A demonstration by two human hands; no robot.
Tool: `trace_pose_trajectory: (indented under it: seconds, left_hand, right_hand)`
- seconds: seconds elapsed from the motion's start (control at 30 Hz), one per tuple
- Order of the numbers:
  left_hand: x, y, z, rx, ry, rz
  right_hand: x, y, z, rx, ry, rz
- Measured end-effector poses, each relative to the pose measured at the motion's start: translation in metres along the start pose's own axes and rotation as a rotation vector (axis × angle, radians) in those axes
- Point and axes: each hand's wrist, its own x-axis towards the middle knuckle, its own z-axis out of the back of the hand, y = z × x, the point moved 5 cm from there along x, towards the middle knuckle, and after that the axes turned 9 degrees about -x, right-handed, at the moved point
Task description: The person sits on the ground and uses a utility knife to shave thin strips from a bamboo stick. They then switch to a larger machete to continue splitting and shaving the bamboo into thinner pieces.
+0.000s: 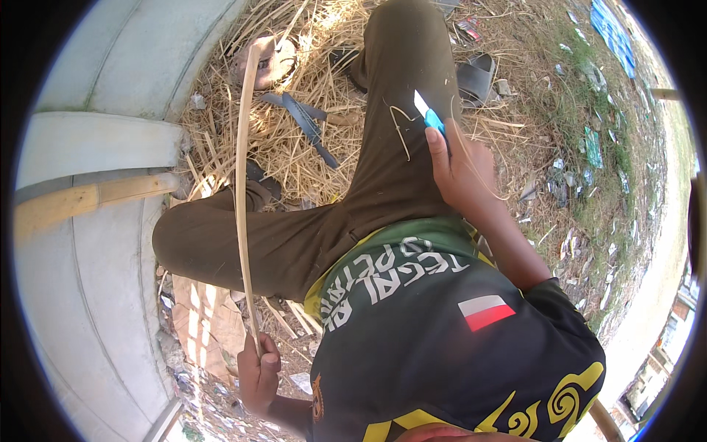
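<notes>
My left hand [259, 374] is closed round the near end of a long pale bamboo strip [242, 162]. The strip rises past my bent left knee, and its far tip overlaps a rough brown block [266, 65] in the view. Over my right thigh, my right hand [465, 168] grips a blue utility knife [434, 120], its pale blade out and pointing away from me. Blade and strip are well apart. A thin bent shaving [401, 134] lies on my brown trousers, and another fine curl [482, 180] loops beside my right hand.
Shavings [228, 121] litter the ground between my legs, with dark crossed flat pieces [303, 125] on them. A dark slide sandal [476, 77] lies beyond my right leg. A pale panelled wall [96, 287] and a bamboo pole [96, 197] stand close on the left.
</notes>
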Motion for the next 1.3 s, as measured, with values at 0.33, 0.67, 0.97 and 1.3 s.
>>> trace_pose_trajectory:
  seconds: [0.33,0.67,0.97,1.3]
  left_hand:
    - [0.175,-0.101,-0.144,0.319,0.054,-0.365]
    - [0.224,-0.123,-0.194,0.478,0.043,-0.476]
    - [0.227,-0.116,-0.191,0.268,0.177,-0.324]
    - [0.196,-0.108,-0.172,0.495,0.077,-0.314]
  right_hand:
    - [0.018,0.000,0.028,0.321,0.015,0.033]
    - [0.016,0.001,0.003,-0.158,0.078,0.219]
    - [0.010,-0.003,-0.011,-0.224,0.008,0.161]
    - [0.000,0.002,-0.013,-0.275,-0.081,0.218]
